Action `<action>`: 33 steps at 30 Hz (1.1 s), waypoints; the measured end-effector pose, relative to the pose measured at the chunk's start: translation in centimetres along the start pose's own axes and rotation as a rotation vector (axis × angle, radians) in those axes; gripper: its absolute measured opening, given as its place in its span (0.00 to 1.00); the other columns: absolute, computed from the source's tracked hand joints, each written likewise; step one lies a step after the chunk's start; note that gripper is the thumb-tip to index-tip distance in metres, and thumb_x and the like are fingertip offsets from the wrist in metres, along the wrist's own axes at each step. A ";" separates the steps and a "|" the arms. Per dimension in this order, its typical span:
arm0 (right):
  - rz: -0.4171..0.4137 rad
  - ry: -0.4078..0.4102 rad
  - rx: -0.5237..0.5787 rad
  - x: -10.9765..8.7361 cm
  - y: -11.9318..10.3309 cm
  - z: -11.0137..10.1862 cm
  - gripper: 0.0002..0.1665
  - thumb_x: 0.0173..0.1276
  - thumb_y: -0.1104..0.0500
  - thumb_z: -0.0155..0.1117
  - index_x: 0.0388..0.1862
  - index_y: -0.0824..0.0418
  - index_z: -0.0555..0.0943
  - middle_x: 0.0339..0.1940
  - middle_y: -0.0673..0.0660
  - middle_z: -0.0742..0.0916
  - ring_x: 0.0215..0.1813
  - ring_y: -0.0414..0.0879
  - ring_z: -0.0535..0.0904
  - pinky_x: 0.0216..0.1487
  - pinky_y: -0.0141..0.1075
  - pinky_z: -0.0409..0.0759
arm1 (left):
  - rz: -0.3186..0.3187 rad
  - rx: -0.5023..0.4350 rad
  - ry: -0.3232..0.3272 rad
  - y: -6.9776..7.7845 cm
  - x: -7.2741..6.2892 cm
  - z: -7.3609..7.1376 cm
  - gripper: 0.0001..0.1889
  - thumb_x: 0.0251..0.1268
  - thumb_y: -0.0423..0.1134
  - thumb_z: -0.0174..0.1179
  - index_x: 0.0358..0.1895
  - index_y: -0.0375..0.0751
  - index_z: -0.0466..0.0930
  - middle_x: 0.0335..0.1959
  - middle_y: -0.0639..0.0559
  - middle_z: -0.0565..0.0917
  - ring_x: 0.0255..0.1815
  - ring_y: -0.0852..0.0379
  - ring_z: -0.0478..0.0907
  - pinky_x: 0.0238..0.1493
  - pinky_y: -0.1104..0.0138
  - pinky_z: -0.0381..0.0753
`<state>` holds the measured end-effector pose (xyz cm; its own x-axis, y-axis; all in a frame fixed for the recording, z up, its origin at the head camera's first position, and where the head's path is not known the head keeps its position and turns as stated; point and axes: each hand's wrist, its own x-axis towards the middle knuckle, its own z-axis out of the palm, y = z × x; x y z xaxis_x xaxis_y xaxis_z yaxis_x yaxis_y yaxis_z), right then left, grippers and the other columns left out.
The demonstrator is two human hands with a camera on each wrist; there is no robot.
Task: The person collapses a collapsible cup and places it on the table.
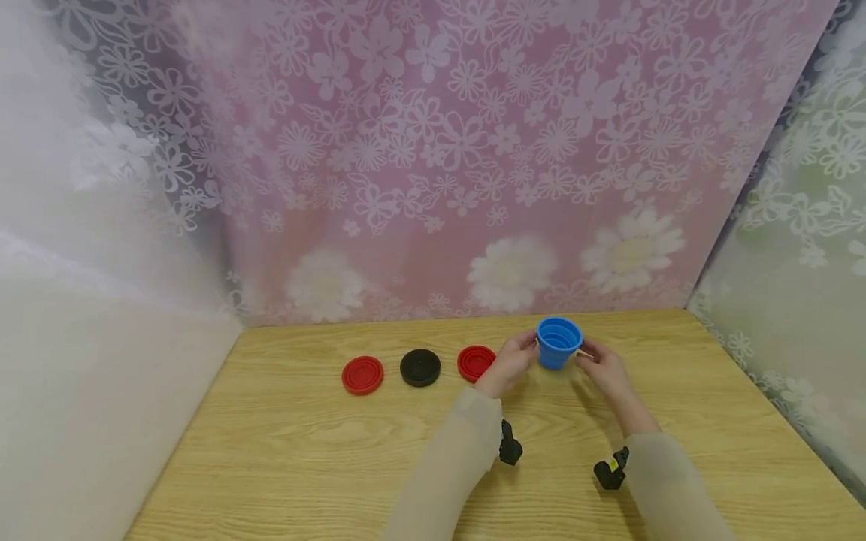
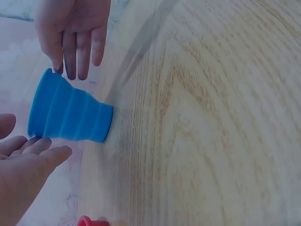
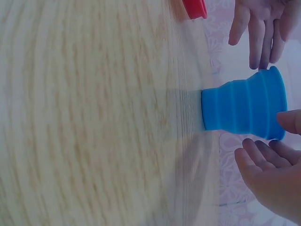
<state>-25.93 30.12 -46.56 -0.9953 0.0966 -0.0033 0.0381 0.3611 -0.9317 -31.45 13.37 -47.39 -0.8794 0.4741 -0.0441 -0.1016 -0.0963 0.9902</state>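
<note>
A blue collapsible cup [image 1: 558,342], drawn out into ridged tiers, stands upright on the wooden table with its wide mouth up. On its left side is my left hand [image 1: 510,364], whose extended fingers touch the cup near the rim; the left wrist view shows its thumb apart from the cup. My right hand [image 1: 607,372] is at the opposite side. In the right wrist view its thumb overlaps the rim of the cup [image 3: 247,103], and its fingers lie loosely extended beside it. Neither hand wraps round the cup.
Left of the cup, a red collapsed cup [image 1: 476,363], a black flattened disc [image 1: 420,367] and another red one [image 1: 362,375] lie in a row on the wooden table [image 1: 304,451]. Flowered curtains [image 1: 433,150] hang behind the table and along both sides.
</note>
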 end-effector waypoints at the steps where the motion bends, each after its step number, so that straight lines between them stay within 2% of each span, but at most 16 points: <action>1: -0.002 0.000 0.003 0.0 -0.1 0.1 0.31 0.67 0.67 0.47 0.65 0.76 0.50 0.62 0.74 0.62 0.62 0.63 0.59 0.57 0.49 0.63 | 0.006 0.005 -0.002 0.0 0.0 0.0 0.23 0.64 0.26 0.44 0.63 0.29 0.57 0.63 0.41 0.62 0.63 0.50 0.57 0.59 0.59 0.61; 8: -0.003 0.012 0.058 -0.3 -0.6 1.0 0.32 0.66 0.69 0.48 0.65 0.76 0.50 0.61 0.74 0.63 0.61 0.62 0.61 0.55 0.43 0.67 | 0.055 -0.006 -0.023 0.0 -0.2 -0.1 0.23 0.63 0.23 0.44 0.63 0.29 0.58 0.62 0.42 0.64 0.62 0.51 0.60 0.59 0.61 0.61; 12: -0.044 0.059 0.054 -0.7 -1.0 1.6 0.31 0.65 0.68 0.51 0.64 0.75 0.54 0.60 0.73 0.65 0.60 0.61 0.64 0.52 0.37 0.71 | 0.046 0.055 0.044 0.5 -1.2 -0.4 0.23 0.63 0.26 0.47 0.62 0.35 0.62 0.60 0.46 0.67 0.60 0.53 0.63 0.58 0.61 0.63; 14: -0.077 0.099 0.042 -0.9 -1.2 2.0 0.30 0.64 0.68 0.53 0.63 0.75 0.57 0.59 0.72 0.67 0.59 0.60 0.65 0.50 0.36 0.72 | 0.044 0.082 0.086 0.9 -1.9 -0.6 0.23 0.62 0.27 0.49 0.62 0.36 0.63 0.60 0.48 0.67 0.61 0.54 0.62 0.57 0.62 0.64; 17: -0.122 0.140 0.027 -1.4 -1.6 2.7 0.30 0.63 0.65 0.56 0.61 0.73 0.61 0.57 0.70 0.70 0.58 0.59 0.66 0.52 0.37 0.71 | 0.074 0.115 0.143 1.3 -2.8 -0.8 0.24 0.60 0.24 0.48 0.62 0.35 0.63 0.60 0.49 0.67 0.62 0.54 0.61 0.57 0.62 0.64; 19: -0.153 0.145 0.031 -1.8 -2.0 3.3 0.29 0.62 0.63 0.57 0.60 0.73 0.62 0.55 0.69 0.72 0.58 0.58 0.67 0.54 0.37 0.69 | 0.102 0.134 0.173 1.6 -3.5 -1.1 0.24 0.60 0.24 0.49 0.61 0.36 0.64 0.60 0.50 0.67 0.62 0.56 0.61 0.56 0.64 0.65; 23: -0.227 0.110 0.118 -2.7 -2.8 4.5 0.29 0.62 0.62 0.57 0.60 0.73 0.63 0.55 0.69 0.72 0.56 0.53 0.69 0.51 0.28 0.70 | 0.176 0.130 0.228 2.1 -4.8 -2.1 0.23 0.58 0.24 0.52 0.59 0.36 0.66 0.58 0.49 0.69 0.59 0.56 0.65 0.52 0.64 0.69; 26: -0.285 0.096 0.187 -3.3 -3.6 5.2 0.28 0.62 0.63 0.58 0.58 0.74 0.64 0.53 0.69 0.72 0.52 0.42 0.72 0.46 0.22 0.71 | 0.225 0.092 0.238 2.6 -6.1 -2.7 0.23 0.57 0.26 0.55 0.58 0.35 0.66 0.56 0.46 0.69 0.57 0.53 0.67 0.49 0.64 0.72; 29: -0.313 0.096 0.213 -4.0 -4.4 5.9 0.27 0.61 0.63 0.59 0.57 0.73 0.65 0.53 0.69 0.73 0.47 0.33 0.72 0.44 0.21 0.71 | 0.252 0.067 0.225 3.3 -7.5 -3.4 0.23 0.58 0.30 0.56 0.59 0.35 0.66 0.56 0.45 0.70 0.57 0.53 0.67 0.47 0.64 0.74; 33: -0.305 0.074 0.201 -4.9 -5.4 6.7 0.28 0.60 0.59 0.61 0.56 0.71 0.67 0.53 0.66 0.73 0.46 0.33 0.73 0.43 0.22 0.72 | 0.277 0.045 0.191 3.9 -9.6 -4.6 0.24 0.58 0.33 0.57 0.59 0.34 0.65 0.55 0.43 0.71 0.56 0.51 0.68 0.48 0.64 0.73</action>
<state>-21.83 21.49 -43.94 -0.9488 0.0821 0.3050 -0.2849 0.1946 -0.9386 -25.58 4.38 -43.69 -0.9424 0.2625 0.2076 0.1703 -0.1577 0.9727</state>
